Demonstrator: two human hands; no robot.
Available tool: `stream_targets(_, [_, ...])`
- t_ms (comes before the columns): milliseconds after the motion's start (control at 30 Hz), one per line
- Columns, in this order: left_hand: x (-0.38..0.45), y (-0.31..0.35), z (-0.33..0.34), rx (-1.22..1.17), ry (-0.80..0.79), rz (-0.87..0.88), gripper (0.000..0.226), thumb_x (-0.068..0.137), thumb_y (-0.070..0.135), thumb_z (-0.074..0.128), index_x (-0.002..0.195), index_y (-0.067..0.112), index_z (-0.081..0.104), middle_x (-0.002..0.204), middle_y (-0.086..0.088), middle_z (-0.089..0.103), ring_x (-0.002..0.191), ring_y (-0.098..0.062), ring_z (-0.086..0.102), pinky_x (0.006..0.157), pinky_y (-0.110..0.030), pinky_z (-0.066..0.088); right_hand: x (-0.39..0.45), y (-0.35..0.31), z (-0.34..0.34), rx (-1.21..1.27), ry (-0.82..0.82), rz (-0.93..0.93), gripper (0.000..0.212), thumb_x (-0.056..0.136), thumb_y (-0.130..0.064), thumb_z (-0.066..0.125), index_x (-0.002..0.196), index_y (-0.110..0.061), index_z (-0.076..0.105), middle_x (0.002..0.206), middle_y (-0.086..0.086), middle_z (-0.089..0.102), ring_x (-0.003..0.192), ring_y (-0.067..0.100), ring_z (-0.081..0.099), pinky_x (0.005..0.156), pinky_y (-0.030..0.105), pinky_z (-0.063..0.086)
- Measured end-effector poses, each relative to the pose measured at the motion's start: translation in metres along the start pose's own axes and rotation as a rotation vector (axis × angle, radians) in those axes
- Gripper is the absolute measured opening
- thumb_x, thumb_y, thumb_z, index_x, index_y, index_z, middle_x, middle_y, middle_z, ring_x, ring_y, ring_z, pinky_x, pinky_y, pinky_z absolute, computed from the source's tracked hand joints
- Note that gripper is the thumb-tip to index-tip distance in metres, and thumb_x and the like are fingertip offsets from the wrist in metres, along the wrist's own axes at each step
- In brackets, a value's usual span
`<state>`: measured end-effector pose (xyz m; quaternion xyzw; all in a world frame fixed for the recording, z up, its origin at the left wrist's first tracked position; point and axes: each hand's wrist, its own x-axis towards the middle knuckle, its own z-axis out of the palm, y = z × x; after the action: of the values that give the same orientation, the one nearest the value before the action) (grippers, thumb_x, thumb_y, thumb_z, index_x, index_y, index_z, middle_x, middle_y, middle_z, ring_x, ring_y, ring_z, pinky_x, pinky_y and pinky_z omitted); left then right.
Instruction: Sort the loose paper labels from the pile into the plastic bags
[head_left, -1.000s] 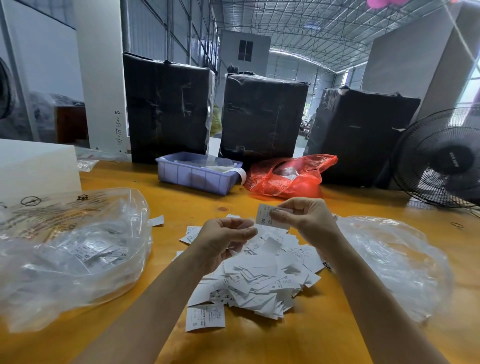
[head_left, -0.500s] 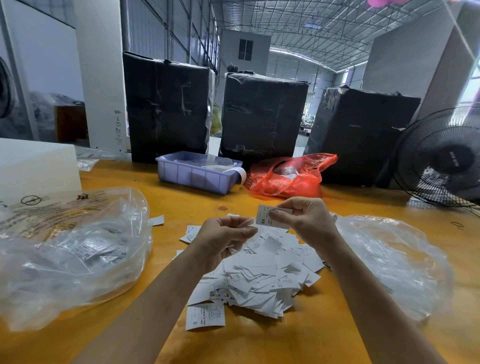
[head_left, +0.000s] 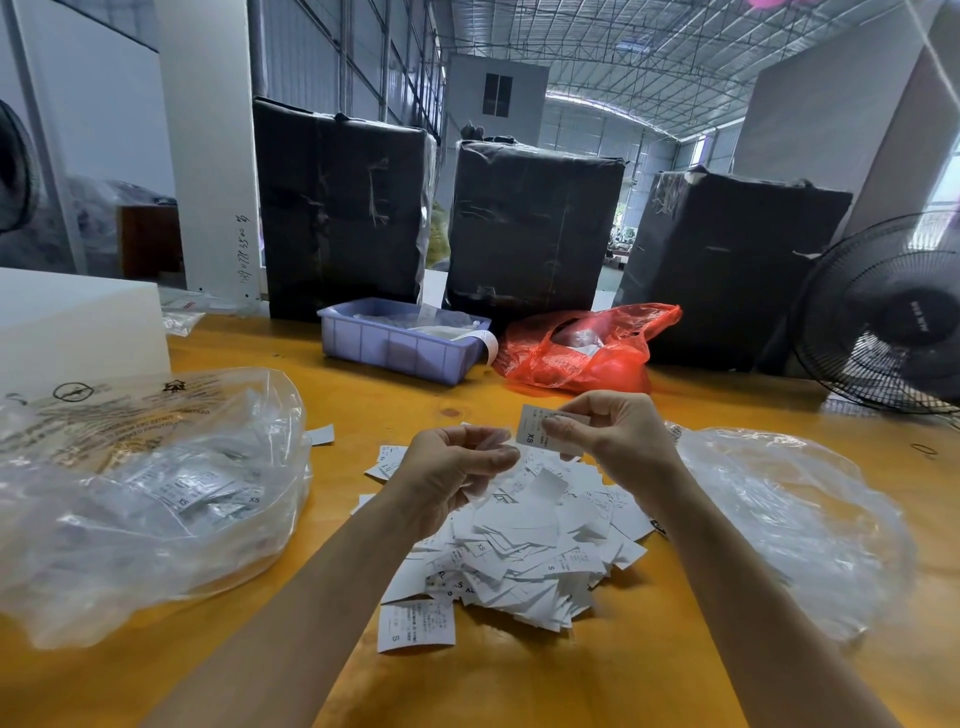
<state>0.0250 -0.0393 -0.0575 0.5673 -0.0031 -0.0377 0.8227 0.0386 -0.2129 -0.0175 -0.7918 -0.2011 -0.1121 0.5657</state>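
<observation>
A pile of loose white paper labels (head_left: 524, 545) lies on the orange table in front of me. My right hand (head_left: 618, 436) pinches one label marked XS (head_left: 532, 431) above the pile's far edge. My left hand (head_left: 452, 473) hovers just left of it, fingers curled round a few white labels (head_left: 485, 441). A clear plastic bag (head_left: 145, 499) holding XS labels lies at the left. A second clear plastic bag (head_left: 789, 525) lies at the right.
A purple plastic bin (head_left: 400, 343) and a red plastic bag (head_left: 587, 353) sit at the table's far side, before three black-wrapped bales. A black fan (head_left: 888, 317) stands far right, a white box (head_left: 72, 327) far left. A single S label (head_left: 415, 626) lies nearest me.
Almost nothing has moved. Both hands stay over the pile, the right one still pinching the XS label, with only slight finger shifts.
</observation>
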Motion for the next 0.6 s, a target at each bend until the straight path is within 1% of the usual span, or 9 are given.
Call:
stream_targets(67, [-0.0005, 0.0004, 0.0009, 0.002, -0.005, 0.001, 0.024, 0.067, -0.008, 0.073, 0.089, 0.002, 0.066, 0.058, -0.002, 0.066, 0.039, -0.006, 0.047, 0.04, -0.016, 0.036, -0.0005, 0.0003, 0.0007, -0.024, -0.008, -0.013, 0.011, 0.079, -0.003, 0.072, 0.082, 0.006, 0.067, 0.068, 0.005, 0.066, 0.048, 0.0, 0.059, 0.039, 0.007, 0.037])
stream_targets(167, [-0.0013, 0.0012, 0.0023, 0.004, -0.002, 0.006, 0.027, 0.064, -0.009, 0.074, 0.088, 0.0, 0.066, 0.062, -0.003, 0.067, 0.042, -0.006, 0.051, 0.041, -0.016, 0.037, -0.0009, 0.0, 0.0007, -0.067, -0.056, -0.007, 0.007, 0.078, -0.004, 0.073, 0.079, 0.001, 0.068, 0.071, 0.007, 0.068, 0.051, 0.003, 0.062, 0.045, 0.011, 0.043])
stream_targets(233, [-0.0014, 0.0013, 0.0028, -0.009, 0.003, 0.011, 0.026, 0.066, -0.012, 0.072, 0.088, -0.002, 0.064, 0.065, -0.005, 0.068, 0.045, -0.007, 0.056, 0.041, -0.015, 0.04, -0.0007, -0.0009, -0.0002, -0.091, -0.116, 0.018, 0.006, 0.077, -0.006, 0.075, 0.077, -0.004, 0.069, 0.073, 0.012, 0.069, 0.056, 0.007, 0.062, 0.052, 0.018, 0.049])
stream_targets(367, [-0.0034, 0.002, 0.0036, 0.016, 0.019, 0.029, 0.022, 0.069, -0.013, 0.072, 0.087, -0.003, 0.064, 0.072, -0.009, 0.066, 0.045, -0.006, 0.059, 0.041, -0.014, 0.042, -0.0011, -0.0025, -0.0001, -0.128, -0.201, 0.042, 0.005, 0.075, -0.008, 0.076, 0.076, -0.007, 0.071, 0.076, 0.022, 0.069, 0.06, 0.018, 0.061, 0.061, 0.034, 0.047])
stream_targets(467, [-0.0045, 0.0017, 0.0047, 0.083, 0.022, 0.049, 0.021, 0.068, -0.011, 0.073, 0.085, -0.001, 0.065, 0.069, -0.006, 0.066, 0.045, -0.005, 0.057, 0.041, -0.014, 0.04, -0.0026, -0.0014, 0.0008, -0.145, -0.235, 0.062, 0.007, 0.075, -0.009, 0.077, 0.075, -0.007, 0.07, 0.08, 0.026, 0.069, 0.067, 0.029, 0.058, 0.064, 0.042, 0.043])
stream_targets(533, [-0.005, 0.0014, 0.0052, 0.116, 0.014, 0.057, 0.021, 0.069, -0.01, 0.074, 0.085, 0.0, 0.066, 0.063, -0.001, 0.066, 0.043, -0.005, 0.054, 0.04, -0.014, 0.039, -0.0031, -0.0009, 0.0011, -0.151, -0.264, 0.074, 0.008, 0.075, -0.011, 0.077, 0.075, -0.007, 0.07, 0.08, 0.026, 0.069, 0.069, 0.032, 0.057, 0.065, 0.043, 0.043])
stream_targets(600, [-0.0052, 0.0014, 0.005, 0.122, 0.015, 0.061, 0.022, 0.068, -0.008, 0.075, 0.086, 0.001, 0.066, 0.061, 0.001, 0.067, 0.048, -0.007, 0.055, 0.042, -0.015, 0.04, -0.0026, -0.0007, 0.0003, -0.16, -0.257, 0.07, 0.008, 0.076, -0.011, 0.076, 0.077, -0.006, 0.07, 0.077, 0.023, 0.069, 0.065, 0.027, 0.06, 0.062, 0.039, 0.045])
